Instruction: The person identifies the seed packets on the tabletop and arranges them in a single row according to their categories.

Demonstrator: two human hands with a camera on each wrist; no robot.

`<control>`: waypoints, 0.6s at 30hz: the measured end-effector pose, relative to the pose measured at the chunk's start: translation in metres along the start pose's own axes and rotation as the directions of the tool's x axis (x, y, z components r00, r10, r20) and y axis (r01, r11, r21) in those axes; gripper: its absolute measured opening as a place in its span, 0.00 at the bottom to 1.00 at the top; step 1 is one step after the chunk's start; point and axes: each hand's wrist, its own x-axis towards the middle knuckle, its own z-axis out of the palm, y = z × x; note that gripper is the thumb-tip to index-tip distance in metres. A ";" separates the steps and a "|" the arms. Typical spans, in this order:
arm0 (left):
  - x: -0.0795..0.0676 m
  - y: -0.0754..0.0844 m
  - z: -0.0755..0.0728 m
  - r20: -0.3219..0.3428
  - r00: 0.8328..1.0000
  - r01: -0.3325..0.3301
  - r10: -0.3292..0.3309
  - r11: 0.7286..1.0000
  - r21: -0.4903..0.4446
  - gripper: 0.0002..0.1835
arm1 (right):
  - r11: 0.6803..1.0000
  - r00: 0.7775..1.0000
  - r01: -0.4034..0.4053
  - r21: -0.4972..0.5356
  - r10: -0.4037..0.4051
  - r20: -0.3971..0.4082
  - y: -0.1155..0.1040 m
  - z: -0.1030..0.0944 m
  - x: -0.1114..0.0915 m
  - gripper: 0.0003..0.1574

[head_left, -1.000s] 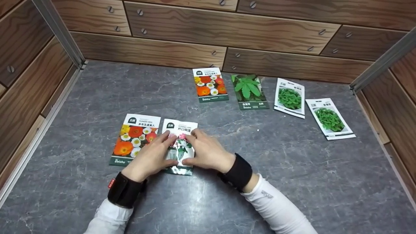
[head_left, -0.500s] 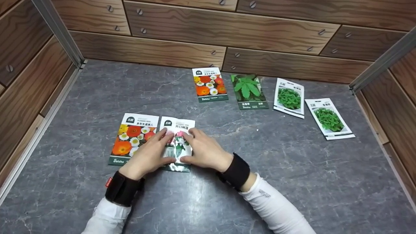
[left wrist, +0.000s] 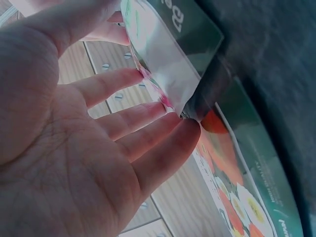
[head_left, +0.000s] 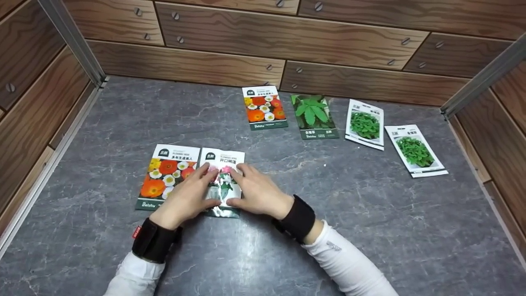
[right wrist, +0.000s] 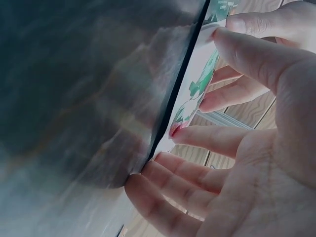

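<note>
A seed packet with pink flowers (head_left: 224, 155) lies flat under both hands. My left hand (head_left: 183, 199) rests fingertips on its left side, and the thumb touches near the bottom. From the other side my right hand (head_left: 263, 191) touches the packet's right edge with extended fingers. Close on the left lies a packet with orange and white flowers (head_left: 156, 176), partly covered by the left hand. In the left wrist view, the fingers reach where the pink-flower packet (left wrist: 163, 54) meets the orange one (left wrist: 242, 197). The right wrist view has fingertips along the packet's edge (right wrist: 195, 84).
Toward the back stand apart another orange-flower packet (head_left: 265, 109), a green-leaf packet (head_left: 314, 117) and two white packets with green herbs (head_left: 364, 125), (head_left: 416, 152). Wood-patterned walls (head_left: 246, 33) border the grey marbled tabletop (head_left: 370, 218) at the back and sides.
Both hands have slid the pink-flower packet slightly left and away from me, nearer the orange-flower packet. In the last half second they have hardly moved. The back packets stay put.
</note>
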 end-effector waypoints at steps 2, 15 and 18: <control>0.000 0.000 0.000 0.001 1.000 -0.001 0.001 1.000 0.000 0.43 | 1.000 1.000 0.006 -0.008 -0.006 0.000 -0.001 0.000 -0.001 0.54; 0.001 -0.002 -0.001 0.016 1.000 0.007 -0.007 1.000 0.009 0.43 | 1.000 1.000 0.019 -0.011 -0.019 -0.001 0.000 0.001 0.000 0.54; 0.001 -0.002 -0.001 0.016 1.000 0.008 -0.008 1.000 0.008 0.43 | 1.000 1.000 0.015 -0.011 -0.015 0.003 0.001 0.002 0.000 0.54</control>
